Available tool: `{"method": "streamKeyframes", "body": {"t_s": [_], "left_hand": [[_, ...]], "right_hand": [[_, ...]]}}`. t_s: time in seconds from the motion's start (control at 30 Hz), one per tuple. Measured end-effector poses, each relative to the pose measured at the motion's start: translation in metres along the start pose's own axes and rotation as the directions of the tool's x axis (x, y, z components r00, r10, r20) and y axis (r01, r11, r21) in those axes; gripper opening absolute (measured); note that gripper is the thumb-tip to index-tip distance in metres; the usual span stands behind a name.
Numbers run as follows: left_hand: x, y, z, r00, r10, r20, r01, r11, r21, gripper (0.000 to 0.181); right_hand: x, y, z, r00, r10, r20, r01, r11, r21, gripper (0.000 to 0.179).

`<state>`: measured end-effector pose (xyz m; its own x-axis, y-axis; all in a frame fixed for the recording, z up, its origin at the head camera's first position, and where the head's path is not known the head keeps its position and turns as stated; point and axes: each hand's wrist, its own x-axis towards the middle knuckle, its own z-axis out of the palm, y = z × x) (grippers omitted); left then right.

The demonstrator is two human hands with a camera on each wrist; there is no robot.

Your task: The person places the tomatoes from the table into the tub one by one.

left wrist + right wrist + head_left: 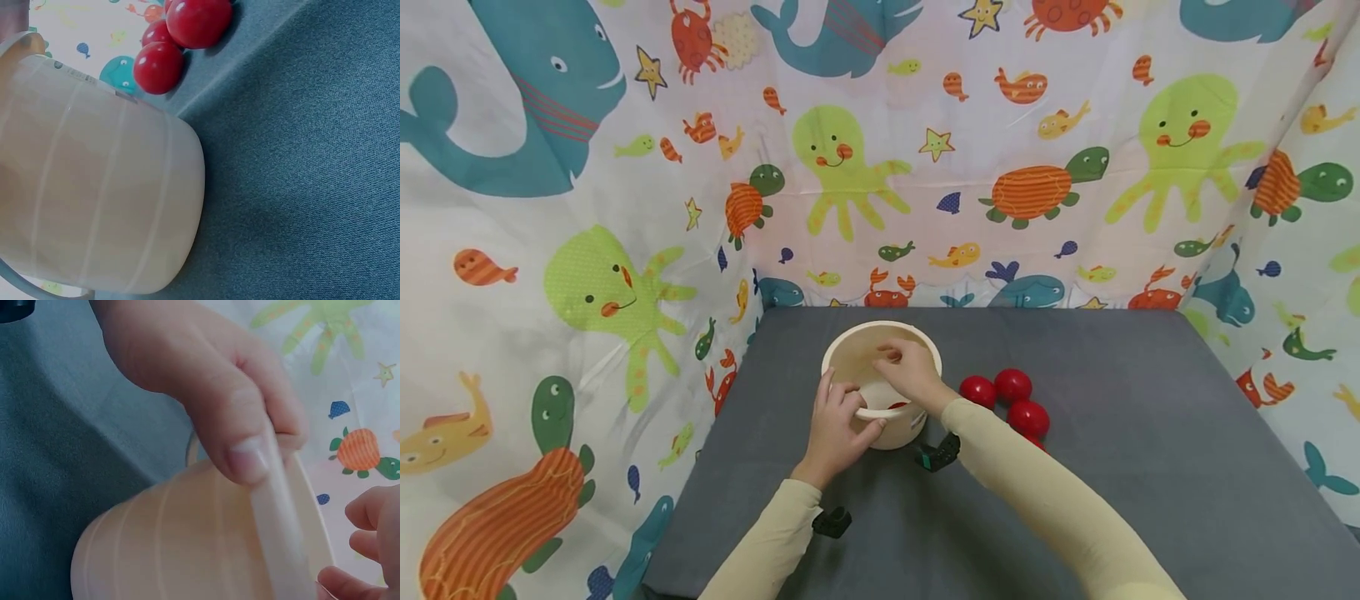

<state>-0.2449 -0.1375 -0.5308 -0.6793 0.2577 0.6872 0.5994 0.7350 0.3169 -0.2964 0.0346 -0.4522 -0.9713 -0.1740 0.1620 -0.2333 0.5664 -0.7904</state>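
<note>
A cream bucket (891, 433) stands on the dark table, its mouth up. My left hand (837, 429) holds its near-left rim, thumb on the outer wall and fingers over the inside; the right wrist view shows this left hand (206, 394) closely. Over the bucket's mouth is my right hand (910, 371), its fingers loosely bent and nothing seen between them. In the right wrist view the right hand (369, 540) shows at the edge, beside the rim. A red patch (898, 406) shows low inside the bucket, mostly hidden by the near rim.
Several glossy red balls (1013, 386) lie grouped right of the bucket, one partly hidden by the right sleeve (1037, 483). They also show as red balls (158, 67) in the left wrist view. A sea-animal print curtain (955, 150) surrounds the grey tabletop (1135, 433).
</note>
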Motion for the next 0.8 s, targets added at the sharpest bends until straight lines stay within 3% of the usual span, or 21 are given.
{"method": "streamKeyframes", "body": {"t_s": [0.13, 0.33, 0.63, 0.8], "left_hand": [[-0.001, 0.002, 0.001, 1.000, -0.012, -0.008, 0.012, 1.000, -0.023, 0.033], [-0.004, 0.002, 0.003, 0.999, -0.035, 0.003, 0.035, 0.999, -0.024, 0.033], [-0.008, 0.005, 0.003, 0.998, -0.063, 0.014, 0.063, 0.997, -0.048, 0.033], [-0.008, 0.005, 0.006, 0.999, -0.052, 0.004, 0.052, 0.998, -0.043, 0.033]], "right_hand": [[-0.006, 0.006, -0.020, 1.000, 0.006, -0.025, -0.006, 1.000, 0.022, 0.038], [-0.018, 0.023, -0.068, 0.994, 0.096, -0.051, -0.094, 0.995, 0.039, 0.044], [-0.047, 0.085, -0.150, 0.978, 0.175, -0.112, -0.176, 0.984, 0.003, 0.046], [-0.069, 0.112, -0.186, 0.957, 0.228, -0.178, -0.236, 0.971, -0.027, 0.049]]}}
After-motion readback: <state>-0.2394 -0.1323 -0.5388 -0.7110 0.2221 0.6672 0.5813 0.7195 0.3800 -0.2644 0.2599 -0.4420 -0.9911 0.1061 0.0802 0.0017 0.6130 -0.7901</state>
